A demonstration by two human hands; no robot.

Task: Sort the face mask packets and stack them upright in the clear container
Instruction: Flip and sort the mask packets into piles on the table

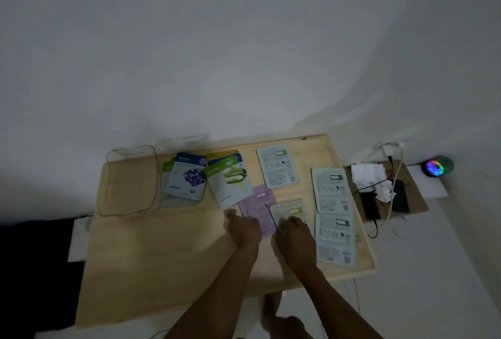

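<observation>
Pale wood makes up the worktop (162,252), which stands against a white wall (244,40) in dim light. At its far left corner lies the clear container (130,181), a see-through tray with rounded corners and nothing visible inside it.

The face mask packets are all spread flat on the wood. Just right of the container sits a small overlapping pile with a blueberry packet (187,176) on top and a green-edged one peeping out behind it. Beside that is a second pile, topped by a cucumber packet (230,181) lying tilted over a yellow-topped one and a blue one. Three pale green packets lie printed-back up: one at the far edge (278,166), and two along the right side, one (332,189) just above the other (336,238), their edges overlapping slightly. In the middle a lilac packet (257,205) lies partly under a pale packet with a yellow-green label (287,211).

Both bare forearms reach in from the near edge. The left hand (244,227) rests knuckles-up on the lilac packet's near corner, its fingers curled; whether it has hold of the packet cannot be told. The right hand (294,235) lies on the yellow-labelled packet with fingers bent down; its grasp is likewise unclear.

Off the worktop's right end are a brown board with crumpled white tissue (368,176), dark devices and cables, and a small glowing rainbow light (435,167).
</observation>
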